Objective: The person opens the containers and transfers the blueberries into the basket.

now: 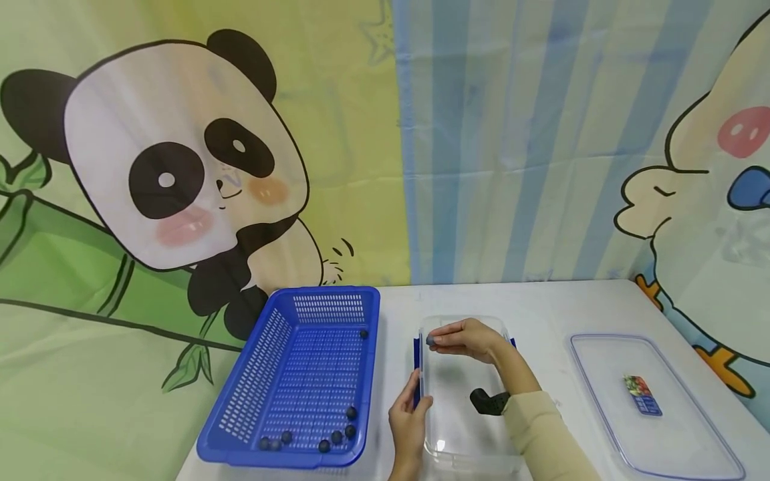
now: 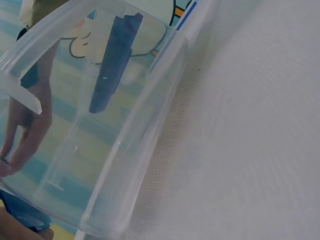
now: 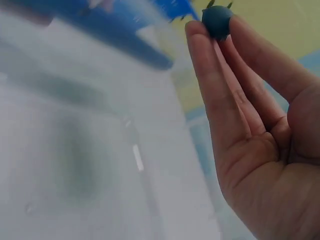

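Observation:
My right hand (image 1: 466, 339) pinches a small dark blue ball (image 3: 217, 22), much like a blueberry, between thumb and fingertips. It holds the ball above the left side of a clear plastic box (image 1: 457, 427). My left hand (image 1: 409, 417) grips the box's left side wall by a blue latch (image 1: 417, 357), thumb toward the inside. Only part of that hand shows in the left wrist view, low in the corner. To the left stands a blue basket (image 1: 207, 441) with several similar dark balls (image 1: 351, 431), mostly near its front edge.
A clear lid (image 1: 601, 414) with a blue rim and a colourful sticker (image 1: 642, 395) lies on the white table (image 1: 553, 314) at the right. Behind the table hangs a printed cloth (image 1: 481, 133). A black device (image 1: 488, 402) is on my right wrist.

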`<move>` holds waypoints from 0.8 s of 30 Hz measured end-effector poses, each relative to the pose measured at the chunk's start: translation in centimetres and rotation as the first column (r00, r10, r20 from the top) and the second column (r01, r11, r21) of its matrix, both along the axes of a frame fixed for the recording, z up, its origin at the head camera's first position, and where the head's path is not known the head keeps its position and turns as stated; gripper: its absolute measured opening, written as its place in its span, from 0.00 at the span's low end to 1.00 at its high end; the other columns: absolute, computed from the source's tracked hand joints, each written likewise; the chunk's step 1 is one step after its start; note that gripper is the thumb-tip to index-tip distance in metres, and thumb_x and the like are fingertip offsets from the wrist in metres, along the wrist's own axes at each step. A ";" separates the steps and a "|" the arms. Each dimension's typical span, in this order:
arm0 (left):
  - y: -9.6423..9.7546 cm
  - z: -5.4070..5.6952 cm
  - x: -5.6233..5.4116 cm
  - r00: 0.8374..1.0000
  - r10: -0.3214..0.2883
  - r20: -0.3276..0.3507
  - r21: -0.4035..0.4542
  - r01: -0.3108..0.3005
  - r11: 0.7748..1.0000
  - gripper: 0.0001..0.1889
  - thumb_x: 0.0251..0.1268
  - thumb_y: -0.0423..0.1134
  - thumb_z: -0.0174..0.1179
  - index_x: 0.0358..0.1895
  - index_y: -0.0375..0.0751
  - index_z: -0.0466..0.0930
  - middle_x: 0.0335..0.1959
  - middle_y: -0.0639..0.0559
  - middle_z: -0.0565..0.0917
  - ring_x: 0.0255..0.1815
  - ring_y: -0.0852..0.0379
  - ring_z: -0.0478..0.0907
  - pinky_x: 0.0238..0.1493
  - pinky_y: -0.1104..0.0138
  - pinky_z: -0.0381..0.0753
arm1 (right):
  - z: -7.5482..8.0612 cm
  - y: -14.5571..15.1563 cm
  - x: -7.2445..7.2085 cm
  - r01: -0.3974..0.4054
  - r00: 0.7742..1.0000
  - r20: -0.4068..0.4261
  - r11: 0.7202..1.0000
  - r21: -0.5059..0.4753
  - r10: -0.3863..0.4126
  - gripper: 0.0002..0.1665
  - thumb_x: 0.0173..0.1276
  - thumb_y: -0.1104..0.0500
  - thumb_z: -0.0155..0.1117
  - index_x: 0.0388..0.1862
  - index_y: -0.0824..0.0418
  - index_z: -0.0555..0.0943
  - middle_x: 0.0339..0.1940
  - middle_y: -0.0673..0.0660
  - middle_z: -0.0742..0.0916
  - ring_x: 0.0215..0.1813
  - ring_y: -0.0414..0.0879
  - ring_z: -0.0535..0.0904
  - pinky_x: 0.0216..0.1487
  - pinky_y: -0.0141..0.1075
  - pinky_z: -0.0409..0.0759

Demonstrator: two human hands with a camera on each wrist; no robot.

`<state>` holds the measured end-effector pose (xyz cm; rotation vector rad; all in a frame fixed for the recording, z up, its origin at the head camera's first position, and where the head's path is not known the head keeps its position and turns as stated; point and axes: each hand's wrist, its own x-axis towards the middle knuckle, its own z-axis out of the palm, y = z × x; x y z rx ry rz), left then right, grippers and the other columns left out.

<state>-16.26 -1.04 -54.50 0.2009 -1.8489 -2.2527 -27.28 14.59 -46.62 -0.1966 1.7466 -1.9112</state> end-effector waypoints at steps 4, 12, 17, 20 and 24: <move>0.1 0.2 0.1 1.000 0.001 -0.005 0.013 0.000 1.000 0.26 0.50 0.23 0.57 0.58 0.33 0.73 0.59 0.41 0.73 0.61 0.47 0.67 0.61 0.59 0.64 | 2.2 -1.8 0.0 -0.059 0.998 -0.033 0.998 -0.032 0.058 0.20 0.64 0.67 0.58 0.53 0.77 0.74 0.44 0.63 0.84 0.47 0.51 0.81 0.54 0.42 0.76; 0.5 0.2 0.3 0.998 -0.002 -0.062 0.033 0.004 0.999 0.26 0.48 0.23 0.58 0.57 0.28 0.72 0.57 0.41 0.74 0.62 0.47 0.66 0.60 0.73 0.64 | 4.2 -8.1 1.0 -0.180 0.983 -0.037 0.982 -0.062 0.178 0.16 0.62 0.69 0.59 0.49 0.75 0.77 0.41 0.63 0.85 0.46 0.55 0.81 0.51 0.45 0.78; 0.5 0.8 0.6 0.995 -0.007 -0.096 -0.012 0.006 1.000 0.27 0.47 0.25 0.58 0.57 0.27 0.72 0.57 0.39 0.74 0.62 0.47 0.65 0.59 0.78 0.63 | 4.1 -11.6 1.7 -0.179 0.984 -0.028 0.983 -0.046 0.177 0.15 0.61 0.70 0.60 0.46 0.75 0.79 0.40 0.63 0.85 0.43 0.54 0.83 0.49 0.46 0.79; 0.6 1.7 1.1 0.990 -0.012 -0.137 -0.010 0.011 1.000 0.24 0.50 0.25 0.58 0.54 0.22 0.72 0.55 0.37 0.75 0.59 0.54 0.69 0.58 0.73 0.67 | 3.7 -13.1 2.1 -0.165 0.986 -0.015 0.985 -0.044 0.164 0.14 0.60 0.69 0.61 0.45 0.74 0.80 0.39 0.64 0.85 0.42 0.53 0.83 0.48 0.45 0.79; 0.8 2.9 1.9 0.965 -0.035 -0.260 0.132 0.071 0.989 0.18 0.51 0.25 0.57 0.46 0.14 0.73 0.45 0.46 0.82 0.49 0.64 0.75 0.51 0.73 0.74 | 3.0 -14.3 2.7 -0.156 0.988 -0.016 0.987 -0.043 0.155 0.13 0.59 0.70 0.62 0.43 0.75 0.81 0.37 0.64 0.86 0.40 0.54 0.83 0.46 0.45 0.80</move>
